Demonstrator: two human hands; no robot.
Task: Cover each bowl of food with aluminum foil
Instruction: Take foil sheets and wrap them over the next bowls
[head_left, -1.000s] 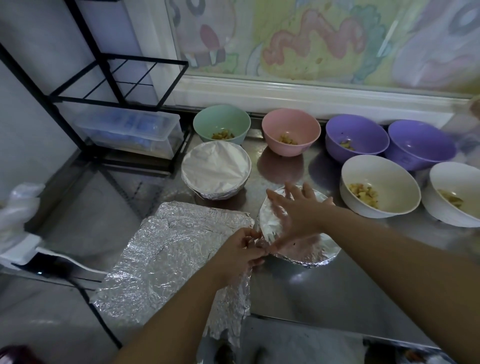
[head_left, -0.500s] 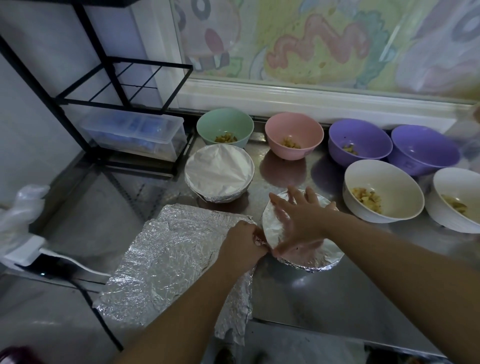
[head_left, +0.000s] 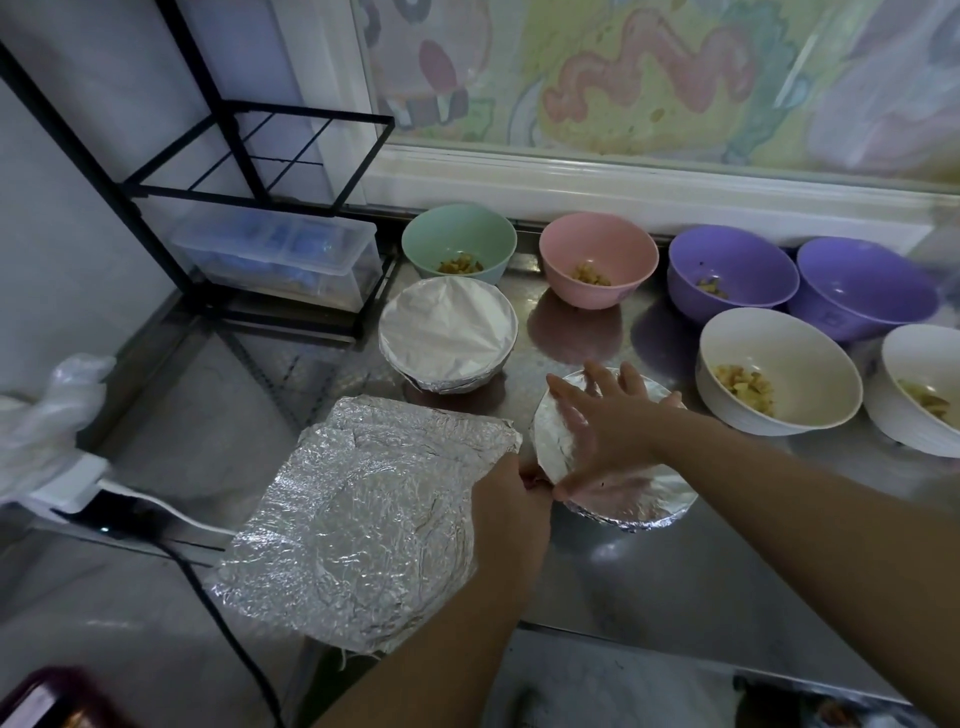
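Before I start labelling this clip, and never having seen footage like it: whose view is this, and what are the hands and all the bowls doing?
No machine: a camera worn on a person's head looks down at their two hands over a counter. The right hand lies flat, fingers spread, on a foil-covered bowl; the left hand is at that bowl's near rim, its fingers mostly hidden. Left of that bowl lies a loose foil sheet, farther back a second covered bowl. Six bowls stand uncovered: green bowl, pink bowl, left purple bowl, right purple bowl, middle white bowl, right white bowl.
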